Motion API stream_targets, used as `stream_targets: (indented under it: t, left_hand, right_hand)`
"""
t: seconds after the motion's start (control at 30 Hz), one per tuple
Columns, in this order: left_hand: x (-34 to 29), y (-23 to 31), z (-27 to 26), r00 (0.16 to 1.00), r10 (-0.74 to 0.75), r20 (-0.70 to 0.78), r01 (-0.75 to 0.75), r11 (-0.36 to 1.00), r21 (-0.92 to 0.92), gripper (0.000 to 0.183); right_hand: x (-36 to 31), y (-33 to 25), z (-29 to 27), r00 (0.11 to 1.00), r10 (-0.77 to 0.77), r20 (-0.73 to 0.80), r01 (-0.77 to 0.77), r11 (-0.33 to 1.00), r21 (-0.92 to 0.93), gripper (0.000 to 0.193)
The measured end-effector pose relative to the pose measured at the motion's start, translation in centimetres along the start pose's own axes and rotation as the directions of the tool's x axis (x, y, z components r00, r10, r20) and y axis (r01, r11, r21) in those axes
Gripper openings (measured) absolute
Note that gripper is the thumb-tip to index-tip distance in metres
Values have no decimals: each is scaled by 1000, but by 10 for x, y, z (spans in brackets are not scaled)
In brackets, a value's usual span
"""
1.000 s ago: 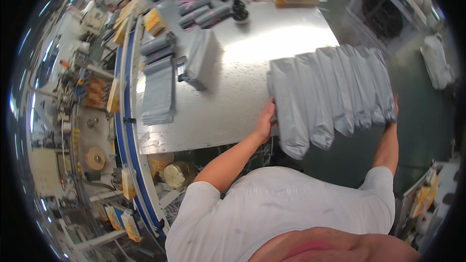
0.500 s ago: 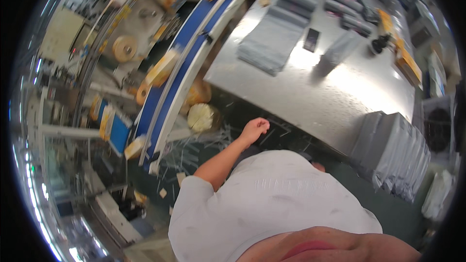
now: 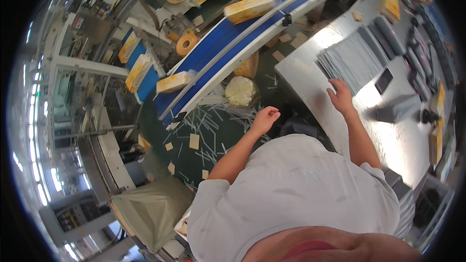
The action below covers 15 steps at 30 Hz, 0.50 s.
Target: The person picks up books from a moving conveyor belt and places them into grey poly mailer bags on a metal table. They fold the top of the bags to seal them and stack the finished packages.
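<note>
My left hand (image 3: 266, 119) hangs over the floor between the conveyor and the metal table, its fingers loosely curled and no object visible in them. My right hand (image 3: 341, 97) is above the near-left part of the metal table (image 3: 310, 68), thumb and fingers apart, holding nothing. Closest to it lies a stack of flat grey plastic bags (image 3: 350, 58). A black phone (image 3: 384, 81) rests right of that stack. Nearer me on the table is a blurred grey bag (image 3: 391, 110).
A blue conveyor (image 3: 213, 60) carries yellow-and-white packs (image 3: 250, 8) past my left side. Below it stands a round, pale wrapped bundle (image 3: 241, 91). Strips and card pieces (image 3: 194, 141) litter the green floor. Rolled grey bags (image 3: 390, 36) line the table's far side.
My view has turned left, bringing more of the conveyor and machines into sight. My right hand has come into view above the table. My left hand stays curled.
</note>
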<state>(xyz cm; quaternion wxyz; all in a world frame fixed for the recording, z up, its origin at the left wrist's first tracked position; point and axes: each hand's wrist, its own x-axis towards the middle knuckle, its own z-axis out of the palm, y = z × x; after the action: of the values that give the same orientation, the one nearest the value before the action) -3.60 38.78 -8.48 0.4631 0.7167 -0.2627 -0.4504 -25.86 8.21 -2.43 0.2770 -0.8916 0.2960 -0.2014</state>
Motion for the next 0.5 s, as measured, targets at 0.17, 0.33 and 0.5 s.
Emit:
stream_targets:
  t: [0.17, 0.33, 0.5]
  left_hand:
    - [19, 7, -65, 980, -28, -196, 64, 982, 178, 31]
    - [62, 24, -125, 932, -29, -362, 157, 931, 329, 44]
    - [177, 26, -224, 906, 219, -363, 143, 648, 748, 67]
  right_hand:
    - [60, -2, 85, 982, -162, 100, 169, 983, -68, 42]
    - [66, -15, 110, 979, -139, 147, 161, 975, -154, 50]
    - [74, -8, 107, 986, -130, 104, 140, 985, -99, 49]
